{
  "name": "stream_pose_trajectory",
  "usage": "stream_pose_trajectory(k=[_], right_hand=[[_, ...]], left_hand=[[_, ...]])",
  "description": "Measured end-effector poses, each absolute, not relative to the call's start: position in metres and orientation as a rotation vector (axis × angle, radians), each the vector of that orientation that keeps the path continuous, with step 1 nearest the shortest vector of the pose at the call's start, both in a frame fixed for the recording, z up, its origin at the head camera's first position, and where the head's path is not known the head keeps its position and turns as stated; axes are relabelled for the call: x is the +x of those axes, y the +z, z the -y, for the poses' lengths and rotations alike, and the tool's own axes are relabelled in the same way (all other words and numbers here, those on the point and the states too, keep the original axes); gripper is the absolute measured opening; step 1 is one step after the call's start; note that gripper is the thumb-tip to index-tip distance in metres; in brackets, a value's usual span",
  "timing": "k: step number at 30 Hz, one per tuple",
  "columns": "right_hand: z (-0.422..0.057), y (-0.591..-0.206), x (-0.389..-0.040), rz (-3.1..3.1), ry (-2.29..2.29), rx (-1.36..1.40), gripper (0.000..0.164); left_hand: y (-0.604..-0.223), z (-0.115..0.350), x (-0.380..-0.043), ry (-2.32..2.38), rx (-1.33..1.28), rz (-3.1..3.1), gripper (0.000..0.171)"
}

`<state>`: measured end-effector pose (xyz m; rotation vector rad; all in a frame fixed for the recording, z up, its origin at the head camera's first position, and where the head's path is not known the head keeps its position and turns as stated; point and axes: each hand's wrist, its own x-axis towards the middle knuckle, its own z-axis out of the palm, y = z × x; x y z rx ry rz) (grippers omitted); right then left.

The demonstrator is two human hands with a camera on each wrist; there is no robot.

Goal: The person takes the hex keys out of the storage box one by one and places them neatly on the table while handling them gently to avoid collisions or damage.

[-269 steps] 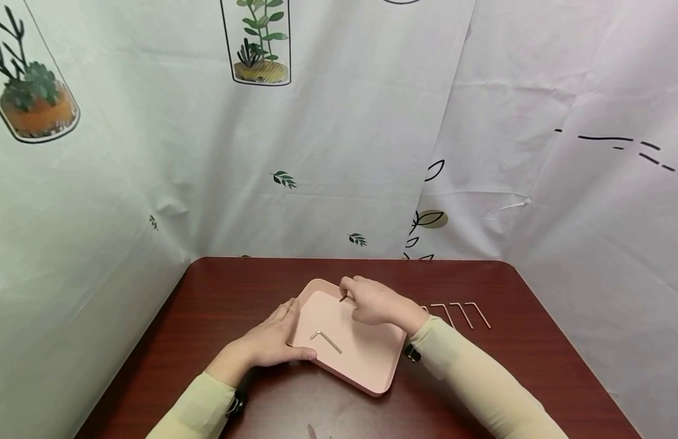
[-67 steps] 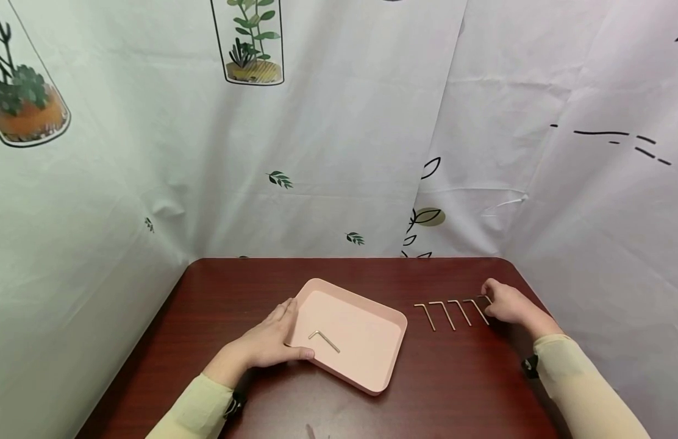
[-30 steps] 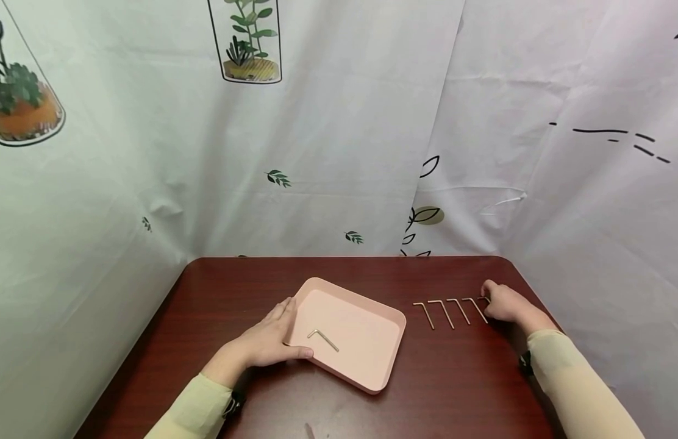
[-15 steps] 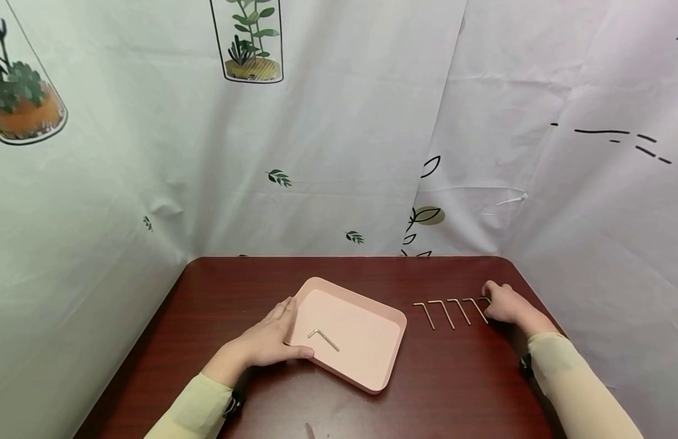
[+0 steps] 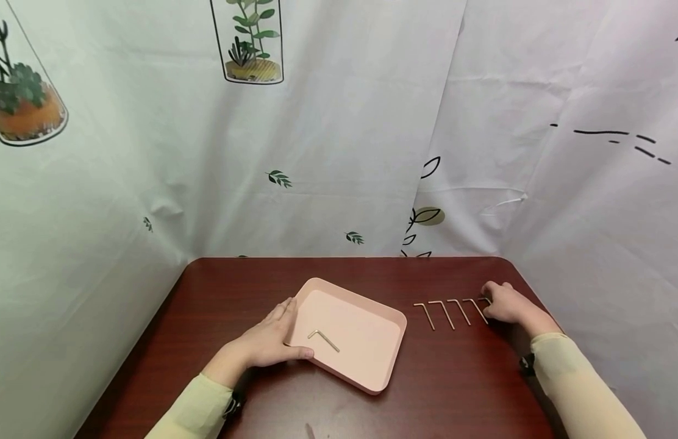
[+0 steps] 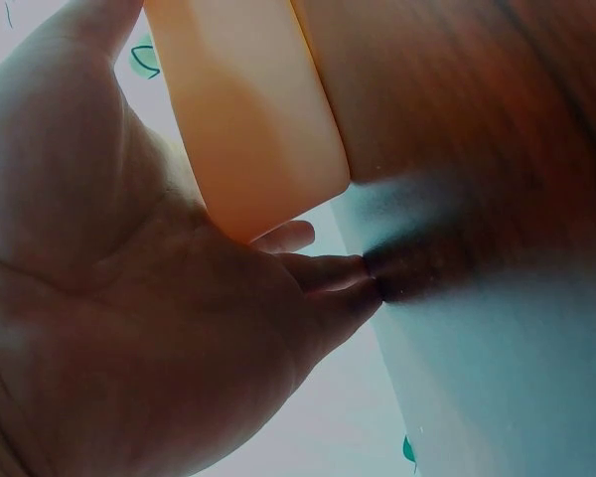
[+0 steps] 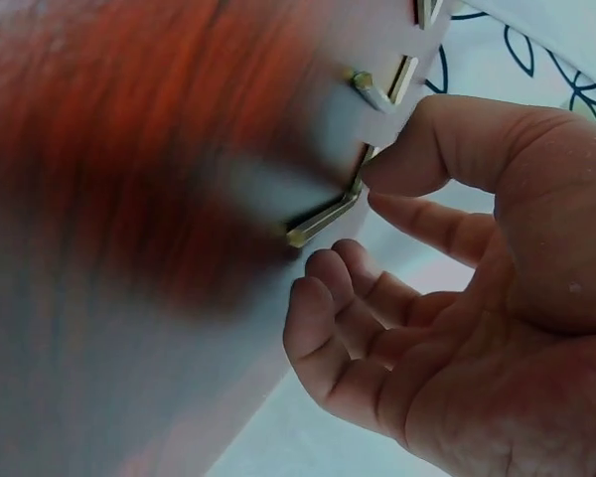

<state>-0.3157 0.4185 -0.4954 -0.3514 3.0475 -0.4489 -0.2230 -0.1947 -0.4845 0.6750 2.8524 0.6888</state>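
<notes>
My left hand (image 5: 264,341) rests with extended fingers and thumb against the left corner of a pink tray (image 5: 366,366); the left wrist view shows the palm (image 6: 129,338) beside the tray's wall (image 6: 258,119). Inside the tray lies one L-shaped hex key (image 5: 325,340). At the table's right side, my right hand (image 5: 509,303) pinches another hex key (image 7: 328,214) near its bend with thumb and index finger, low at the tabletop. The other fingers are loosely curled. From the head, the hand hides most of this key.
Several more hex keys, one of them nearest the right hand (image 5: 476,310), lie in a slanted row left of it, right of the tray. The dark red table (image 5: 251,280) ends at a white patterned curtain (image 5: 328,152) behind and at both sides.
Nine seconds ago my right hand was over the tray with a hex key; since then it has moved to the row's right end. Over the last second it barely moves. The left hand stays put.
</notes>
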Motion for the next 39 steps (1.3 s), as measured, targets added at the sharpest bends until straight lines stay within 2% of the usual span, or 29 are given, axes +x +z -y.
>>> stream_pose_trajectory(k=[4, 17, 39], right_hand=[[-0.392, -0.46, -0.294, -3.027, -0.461, -0.293, 0.046], [-0.364, -0.451, -0.292, -3.065, -0.595, -0.341, 0.055], [-0.278, -0.422, -0.291, -3.13, -0.627, -0.575, 0.055]], left_hand=[[-0.484, 0.194, -0.222, 0.69, 0.674, -2.85, 0.134], [-0.482, 0.192, -0.223, 0.698, 0.684, -2.848, 0.135], [-0.483, 0.193, -0.221, 0.698, 0.663, -2.847, 0.136]])
